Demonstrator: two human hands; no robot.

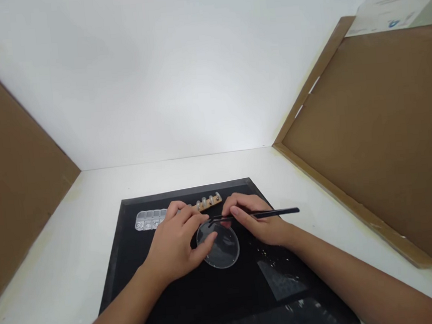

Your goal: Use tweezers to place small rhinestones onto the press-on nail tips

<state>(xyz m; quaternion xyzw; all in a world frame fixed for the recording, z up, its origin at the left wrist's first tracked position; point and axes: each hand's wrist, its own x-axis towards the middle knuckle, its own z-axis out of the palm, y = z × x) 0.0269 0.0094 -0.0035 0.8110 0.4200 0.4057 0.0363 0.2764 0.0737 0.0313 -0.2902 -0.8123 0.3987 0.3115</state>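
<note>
- The right hand [257,220] has its grip pinching a long, thin, black, smooth tool [281,212]; the long axis runs nearly along the far edge of the black rectangular mat [198,299] on the white counter [100,187].
- The tool's end points to the left hand [175,241]; whether it touches the forefinger, I cannot tell.
- The round, shallow, clear plastic dish [224,252] lies around the mat's middle, below this end. The left thumb is over it, spread from the forefinger.
- Toward the far edge: a flat brown strip [215,200] with rounded shiny pieces.
- Toward the far left corner: a transparent plastic box [149,220] with small cells, glittering bits inside, partly hidden.
</note>
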